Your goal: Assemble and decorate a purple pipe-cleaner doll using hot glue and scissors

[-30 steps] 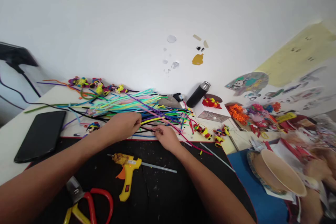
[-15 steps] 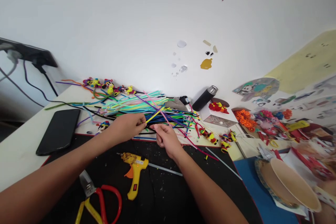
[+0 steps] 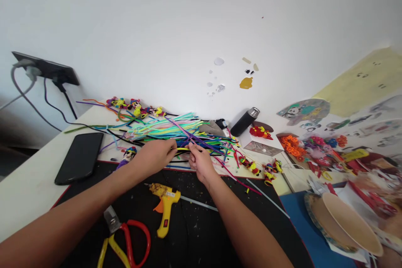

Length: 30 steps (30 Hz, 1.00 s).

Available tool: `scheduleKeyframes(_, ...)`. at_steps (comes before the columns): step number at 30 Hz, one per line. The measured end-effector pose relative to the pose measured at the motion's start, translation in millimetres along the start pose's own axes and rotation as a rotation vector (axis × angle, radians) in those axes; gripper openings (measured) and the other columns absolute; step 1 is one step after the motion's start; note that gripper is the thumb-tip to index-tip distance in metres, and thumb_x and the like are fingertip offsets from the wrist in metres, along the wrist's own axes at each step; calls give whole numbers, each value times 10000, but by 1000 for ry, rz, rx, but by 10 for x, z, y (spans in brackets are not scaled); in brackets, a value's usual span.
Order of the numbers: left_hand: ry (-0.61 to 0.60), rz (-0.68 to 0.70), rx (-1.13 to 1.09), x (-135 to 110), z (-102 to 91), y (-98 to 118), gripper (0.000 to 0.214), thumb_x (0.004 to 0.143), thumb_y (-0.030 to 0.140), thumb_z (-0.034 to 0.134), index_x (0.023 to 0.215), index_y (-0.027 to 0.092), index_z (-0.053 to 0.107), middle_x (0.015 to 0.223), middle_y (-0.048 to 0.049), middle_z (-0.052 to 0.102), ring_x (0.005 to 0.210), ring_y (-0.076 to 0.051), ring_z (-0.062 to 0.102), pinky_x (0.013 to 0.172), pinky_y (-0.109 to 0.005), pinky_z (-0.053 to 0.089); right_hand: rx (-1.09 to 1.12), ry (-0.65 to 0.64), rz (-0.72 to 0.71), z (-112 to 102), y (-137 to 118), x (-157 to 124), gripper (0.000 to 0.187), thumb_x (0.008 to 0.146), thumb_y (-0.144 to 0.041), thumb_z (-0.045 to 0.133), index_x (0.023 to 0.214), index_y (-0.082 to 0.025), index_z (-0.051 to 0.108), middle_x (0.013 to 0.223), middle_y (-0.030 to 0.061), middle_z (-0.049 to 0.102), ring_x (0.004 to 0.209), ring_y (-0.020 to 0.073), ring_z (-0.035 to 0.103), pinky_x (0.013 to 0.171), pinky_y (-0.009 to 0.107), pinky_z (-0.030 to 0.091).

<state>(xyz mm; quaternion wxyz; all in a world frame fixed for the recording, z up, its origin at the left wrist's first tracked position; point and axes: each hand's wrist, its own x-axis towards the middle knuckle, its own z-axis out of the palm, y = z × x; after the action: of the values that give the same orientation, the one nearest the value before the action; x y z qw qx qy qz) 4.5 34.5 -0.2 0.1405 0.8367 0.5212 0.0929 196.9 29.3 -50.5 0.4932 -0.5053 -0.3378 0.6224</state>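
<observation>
A short stretch of a thin, bright yellow, fuzzy craft stem (image 3: 183, 148) shows just below the centre of the frame, running nearly level between the two hands. The left hand (image 3: 161, 151) is curled, its thumb and forefinger pinching the stem at the left end of that stretch; the right hand (image 3: 201, 162) has its thumb and fingertips closed on the right end, the remaining fingers folded in. How much more of it is hidden inside the fingers, I cannot tell.

Judging by its look, like a pipe cleaner, it should weigh next to nothing. The outside is probably soft and grippy rather than slippery, over a fine wire core that bends readily and keeps the bend. It is unlikely to break from handling, but a hard squeeze could flatten the pile or leave a kink. A light fingertip pinch near each end seems best, keeping the middle straight and in sight; any cut wire tip may prick.

Just behind it lies a loose heap of pastel, blue and black fuzzy stems (image 3: 166, 127) on the white bench (image 3: 21, 194); loose strands there could easily snag. A yellow hot-glue gun with an orange trigger (image 3: 168, 205) lies at lower centre on a black mat (image 3: 213, 243).
</observation>
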Motion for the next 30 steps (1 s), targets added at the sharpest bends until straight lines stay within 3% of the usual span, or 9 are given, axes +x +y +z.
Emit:
scheduleKeyframes(8,87,-141,48,79,-82,-230,277,1032,345,425,1043,225,674,894,-98,783,811,-303,725,638,-337,383,52,94,-28,-246,96,-36,520,625,-563,938,858,-178,676,453,-133,389,356,32,254,395,201,110)
scheduleKeyframes(12,180,-178,15,177,-213,-408,272,989,384,438,993,237,667,917,-100,775,852,-302,706,657,-330,405,82,150,-33,-387,95,-70,552,617,-578,941,889,-170,688,456,-138,372,360,34,252,398,200,106)
scheduleKeyframes(15,231,-216,-146,212,-349,-515,240,956,417,463,963,242,627,894,-58,797,745,-258,684,622,-319,395,122,217,-51,-546,-27,-71,595,668,-646,899,961,-179,674,482,-143,370,367,38,242,395,199,116)
scheduleKeyframes(17,205,-211,-351,197,-422,-527,252,953,456,454,961,242,586,825,-25,801,602,-211,622,576,-309,387,150,260,-72,-636,-129,-85,577,736,-685,844,971,-194,652,498,-143,367,367,44,228,388,206,124)
scheduleKeyframes(19,151,-155,-581,145,-454,-480,287,948,515,460,950,242,547,760,-13,789,583,-196,605,574,-294,415,188,304,-85,-670,-200,-134,557,769,-688,825,956,-194,648,503,-137,369,370,47,219,388,209,131)
scheduleKeyframes(22,45,-79,-838,4,-398,-320,346,938,593,492,916,248,499,756,-15,789,624,-193,636,633,-300,478,159,261,-83,-577,-201,-275,569,764,-694,829,937,-175,672,505,-131,358,379,46,206,392,212,122)
scheduleKeyframes(25,-138,-25,-961,-197,-242,-108,328,955,571,508,935,243,509,795,-25,806,598,-182,642,643,-312,492,83,43,-42,-341,-121,-441,592,785,-704,815,979,-155,706,530,-111,397,390,45,257,409,210,136)
scheduleKeyframes(28,-296,-49,-1019,-411,-51,91,333,963,575,522,957,242,530,811,-36,815,616,-190,668,596,-294,465,43,-85,-50,-69,-56,-559,553,833,-688,785,972,-158,712,561,-81,472,393,49,316,412,212,156)
scheduleKeyframes(30,-326,-75,-1128,-539,66,184,369,943,611,563,928,245,519,752,-27,798,610,-190,673,597,-288,468,28,-133,-60,82,-34,-601,535,833,-674,793,961,-160,718,560,-74,481,395,51,331,410,212,157)
